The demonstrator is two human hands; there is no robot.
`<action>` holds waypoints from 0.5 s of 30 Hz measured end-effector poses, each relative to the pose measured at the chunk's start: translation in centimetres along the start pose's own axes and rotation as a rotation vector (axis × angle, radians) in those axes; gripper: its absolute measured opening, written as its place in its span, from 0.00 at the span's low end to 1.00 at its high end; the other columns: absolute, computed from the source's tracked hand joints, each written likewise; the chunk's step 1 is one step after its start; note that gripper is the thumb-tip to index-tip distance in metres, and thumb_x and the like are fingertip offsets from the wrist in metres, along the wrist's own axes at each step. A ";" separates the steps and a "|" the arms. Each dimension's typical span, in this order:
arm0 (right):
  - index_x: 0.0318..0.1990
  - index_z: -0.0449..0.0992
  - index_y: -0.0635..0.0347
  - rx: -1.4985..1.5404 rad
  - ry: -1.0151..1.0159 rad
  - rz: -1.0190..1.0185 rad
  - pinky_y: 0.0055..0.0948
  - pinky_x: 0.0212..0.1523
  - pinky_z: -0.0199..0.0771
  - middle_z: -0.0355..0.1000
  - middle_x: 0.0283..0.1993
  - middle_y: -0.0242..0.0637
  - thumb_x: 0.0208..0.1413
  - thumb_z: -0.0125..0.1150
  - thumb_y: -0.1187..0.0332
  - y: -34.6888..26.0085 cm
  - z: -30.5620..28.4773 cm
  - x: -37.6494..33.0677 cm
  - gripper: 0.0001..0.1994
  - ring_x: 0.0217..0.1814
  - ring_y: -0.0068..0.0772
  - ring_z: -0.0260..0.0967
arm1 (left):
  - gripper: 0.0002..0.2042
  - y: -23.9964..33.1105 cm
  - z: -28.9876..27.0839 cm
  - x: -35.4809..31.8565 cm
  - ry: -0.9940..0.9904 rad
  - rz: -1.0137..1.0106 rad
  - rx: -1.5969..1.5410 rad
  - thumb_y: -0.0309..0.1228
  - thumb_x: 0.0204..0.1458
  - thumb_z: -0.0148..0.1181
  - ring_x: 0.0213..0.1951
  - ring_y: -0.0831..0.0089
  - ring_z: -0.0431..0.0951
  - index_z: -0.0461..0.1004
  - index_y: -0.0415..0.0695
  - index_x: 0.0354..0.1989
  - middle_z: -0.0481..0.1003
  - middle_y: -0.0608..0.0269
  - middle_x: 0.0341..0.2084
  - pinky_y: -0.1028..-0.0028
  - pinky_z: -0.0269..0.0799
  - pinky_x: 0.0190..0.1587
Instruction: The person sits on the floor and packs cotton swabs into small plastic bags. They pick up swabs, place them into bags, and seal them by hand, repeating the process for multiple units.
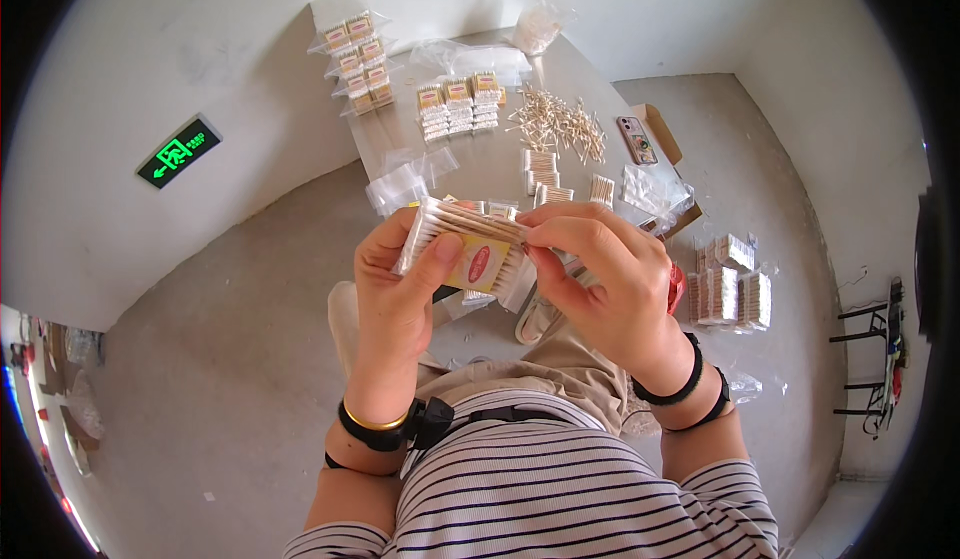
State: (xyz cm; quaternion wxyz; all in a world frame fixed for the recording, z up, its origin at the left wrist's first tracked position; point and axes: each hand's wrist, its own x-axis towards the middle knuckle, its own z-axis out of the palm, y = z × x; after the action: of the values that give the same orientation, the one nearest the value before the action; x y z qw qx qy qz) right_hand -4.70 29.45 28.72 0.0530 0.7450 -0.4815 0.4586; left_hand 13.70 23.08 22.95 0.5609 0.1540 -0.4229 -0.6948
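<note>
My left hand [388,284] is closed around a clear plastic packet of cotton swabs [480,262], its thumb across the front beside a yellow label with a red oval. The packet is tilted, its swabs lying side by side with white tips at the left. At the packet's upper right edge, the thumb and forefinger of my right hand [615,284] pinch together. Whether they grip only the plastic or swab ends too is hard to make out. Just beyond my hands, small bundles of swabs [541,171] lie on the table, partly hidden by my fingers.
The grey table [590,81] carries loose swabs [558,127], stacked labelled packets [458,104], clear bags [410,181] and a phone [636,141]. More packets [360,64] are piled at the back left. Swab bundles [728,294] stand low on the right, near an open cardboard box [660,131].
</note>
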 end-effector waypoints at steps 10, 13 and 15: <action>0.40 0.78 0.60 0.045 0.005 -0.036 0.30 0.31 0.78 0.81 0.40 0.37 0.47 0.71 0.81 -0.4 -0.7 0.5 0.13 0.33 0.37 0.80 | 0.15 0.3 0.1 -0.1 -0.022 -0.011 -0.084 0.30 0.58 0.70 0.46 0.76 0.82 0.81 0.36 0.51 0.84 0.59 0.44 0.73 0.76 0.53; 0.40 0.78 0.60 0.084 0.002 -0.035 0.30 0.31 0.78 0.81 0.40 0.39 0.47 0.71 0.82 -0.5 -1.1 0.5 0.13 0.34 0.38 0.81 | 0.16 0.4 0.1 -0.1 -0.050 -0.024 -0.090 0.30 0.58 0.70 0.46 0.76 0.82 0.81 0.36 0.51 0.84 0.59 0.44 0.73 0.76 0.53; 0.40 0.78 0.61 0.099 0.002 -0.025 0.31 0.31 0.78 0.81 0.40 0.39 0.46 0.70 0.83 -0.9 -1.3 0.4 0.14 0.34 0.39 0.80 | 0.16 0.6 0.2 -0.2 -0.063 -0.022 -0.078 0.31 0.58 0.70 0.46 0.77 0.81 0.81 0.36 0.51 0.84 0.60 0.44 0.73 0.76 0.53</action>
State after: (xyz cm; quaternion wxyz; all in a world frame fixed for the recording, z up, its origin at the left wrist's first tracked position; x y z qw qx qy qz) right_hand -4.77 30.28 30.08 0.0224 0.7522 -0.4486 0.4822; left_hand 14.08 23.34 23.46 0.5453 0.1146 -0.4112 -0.7214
